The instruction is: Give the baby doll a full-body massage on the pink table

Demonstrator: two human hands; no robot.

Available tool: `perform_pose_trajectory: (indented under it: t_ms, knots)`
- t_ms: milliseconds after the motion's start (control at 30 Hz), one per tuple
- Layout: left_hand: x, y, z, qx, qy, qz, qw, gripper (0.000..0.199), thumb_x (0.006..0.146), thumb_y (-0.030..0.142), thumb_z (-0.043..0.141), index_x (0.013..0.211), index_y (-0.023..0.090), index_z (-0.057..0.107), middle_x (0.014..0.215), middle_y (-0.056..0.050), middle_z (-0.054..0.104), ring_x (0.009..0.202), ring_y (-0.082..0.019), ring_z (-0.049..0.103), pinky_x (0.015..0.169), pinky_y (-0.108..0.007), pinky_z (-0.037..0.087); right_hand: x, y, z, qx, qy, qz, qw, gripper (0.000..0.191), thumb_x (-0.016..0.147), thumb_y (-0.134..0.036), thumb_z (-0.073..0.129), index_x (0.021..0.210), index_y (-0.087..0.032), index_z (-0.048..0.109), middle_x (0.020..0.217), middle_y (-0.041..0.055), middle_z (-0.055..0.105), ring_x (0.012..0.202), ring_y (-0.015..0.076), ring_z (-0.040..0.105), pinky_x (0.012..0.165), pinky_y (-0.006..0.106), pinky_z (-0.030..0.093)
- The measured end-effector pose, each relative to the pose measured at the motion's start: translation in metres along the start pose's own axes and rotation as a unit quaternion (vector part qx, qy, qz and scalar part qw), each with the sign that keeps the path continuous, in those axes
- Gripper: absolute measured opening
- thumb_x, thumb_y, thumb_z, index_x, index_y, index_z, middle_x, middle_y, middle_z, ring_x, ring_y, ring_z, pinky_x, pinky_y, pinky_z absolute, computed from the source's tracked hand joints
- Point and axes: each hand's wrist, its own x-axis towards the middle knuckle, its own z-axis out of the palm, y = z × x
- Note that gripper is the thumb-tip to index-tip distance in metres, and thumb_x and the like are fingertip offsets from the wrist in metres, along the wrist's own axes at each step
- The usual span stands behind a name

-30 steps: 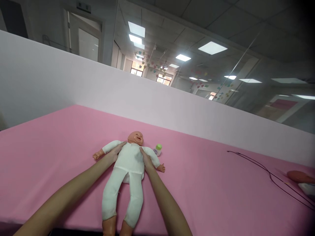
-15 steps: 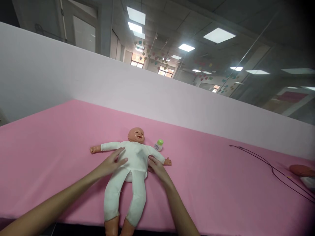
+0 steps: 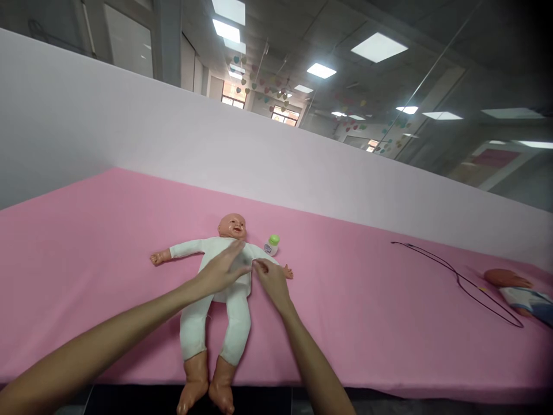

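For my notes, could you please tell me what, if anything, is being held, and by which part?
The left hand is open over the doll, gripping nothing; whether the right hand pinches its white top near the armpit cannot be told.

Doll [image 3: 235, 323] on table [image 3: 358, 323], bottle [image 3: 272, 246] beside its shoulder.
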Motion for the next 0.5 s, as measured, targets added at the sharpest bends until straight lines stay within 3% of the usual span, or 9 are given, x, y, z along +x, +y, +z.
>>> perform_pose_trajectory:
  t_ms: [67,167,233,333,500]
  knots:
    - [0.036,0.018,0.018,-0.206,-0.023,-0.052,0.977,0.074,0.095,0.07,0.054,0.149,0.021,0.054,0.163,-0.012,0.045,0.152,-0.033,0.037,0.125,-0.045,0.031,0.018,0.007,-0.011,-0.052,0.065,0.004,0.997,0.043,0.101,-0.044,0.045,0.122,-0.019,0.073,0.114,0.0129,0.077,0.107,0.0318,0.07,0.099,0.049,0.052]
    - [0.093,0.032,0.045,-0.459,0.007,-0.216,0.862,0.066,0.103,0.068,0.039,0.139,0.015,0.058,0.159,-0.017,0.048,0.153,-0.028,0.036,0.123,-0.04,0.035,0.047,0.023,-0.02,-0.068,0.13,-0.034,0.989,0.052,0.099,-0.036,0.044,0.143,-0.012,0.058,0.146,0.0187,0.061,0.138,0.0326,0.054,0.115,0.053,0.042]
    - [0.12,0.033,0.06,-0.525,0.019,-0.281,0.803,0.066,0.106,0.066,0.03,0.135,0.013,0.056,0.162,-0.019,0.042,0.157,-0.024,0.028,0.123,-0.036,0.032,0.062,0.036,-0.019,-0.038,0.128,-0.067,0.989,0.058,0.097,-0.034,0.047,0.149,-0.011,0.051,0.161,0.0176,0.046,0.152,0.0297,0.038,0.125,0.051,0.029]
    - [0.137,0.026,0.077,-0.548,0.015,-0.297,0.782,0.073,0.103,0.072,0.02,0.129,0.013,0.056,0.162,-0.02,0.04,0.157,-0.025,0.027,0.119,-0.032,0.037,0.078,0.054,-0.012,0.006,0.079,-0.078,0.994,0.061,0.093,-0.033,0.049,0.149,-0.01,0.052,0.164,0.0154,0.042,0.157,0.0276,0.029,0.13,0.05,0.019]
    - [0.138,0.008,0.088,-0.579,0.014,-0.296,0.759,0.081,0.097,0.082,0.024,0.124,0.013,0.058,0.152,-0.021,0.053,0.147,-0.029,0.044,0.108,-0.03,0.049,0.085,0.068,-0.007,0.041,0.047,-0.072,0.995,0.062,0.091,-0.03,0.048,0.15,-0.012,0.052,0.162,0.0128,0.045,0.158,0.0264,0.027,0.132,0.051,0.012]
